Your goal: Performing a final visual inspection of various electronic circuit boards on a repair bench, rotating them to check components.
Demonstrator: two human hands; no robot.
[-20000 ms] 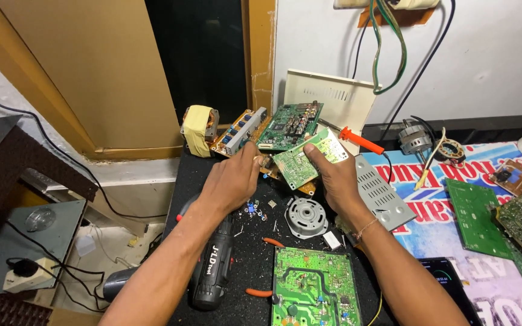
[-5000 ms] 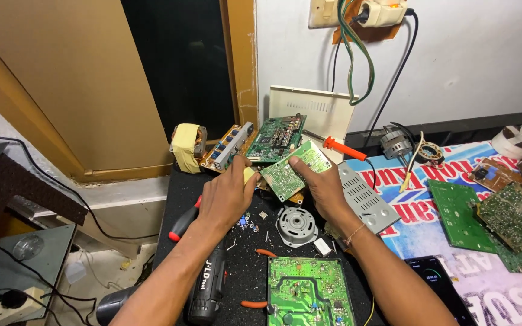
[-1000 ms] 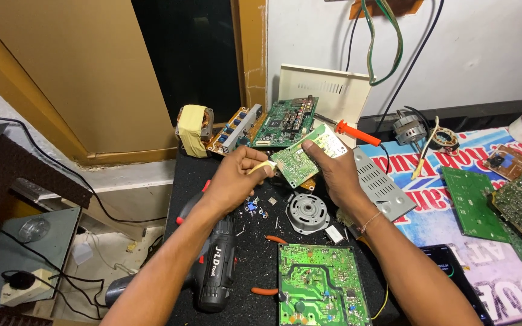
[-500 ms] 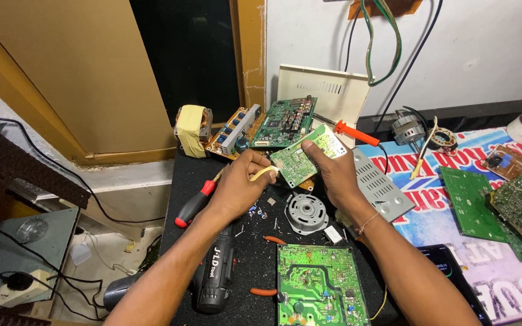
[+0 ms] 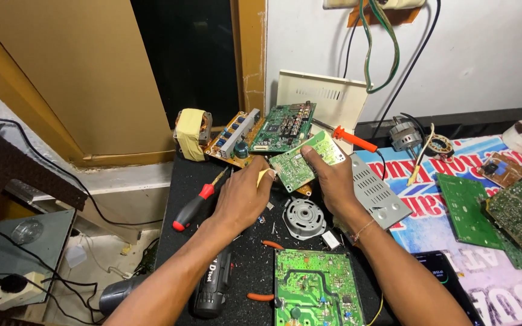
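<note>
Green and small, the board point(image 5: 304, 162) is up off the black worktop point(image 5: 255, 271), between my two hands, tilted so I can see its parts. My right hand point(image 5: 328, 181) holds it from the right, with the thumb on top and the other fingers point(image 5: 307, 154) pressed around its edge. My left hand point(image 5: 241, 197) is at the board's left edge, and its fingers pinch a small pale bit point(image 5: 263, 176) right by the corner. I cannot tell if that bit is part of the board. Just under the board lies a round grey metal disc point(image 5: 303, 217). Near my left hand is a red and black screwdriver point(image 5: 196, 205). Closer to me sits a bigger green board point(image 5: 315, 290), and a black drill point(image 5: 212, 288) lies by my left arm. A grey metal cover point(image 5: 379, 193) with slots is beside my right wrist. Behind the small board are more boards point(image 5: 285, 125) and a yellow wrapped block point(image 5: 190, 131).
</note>
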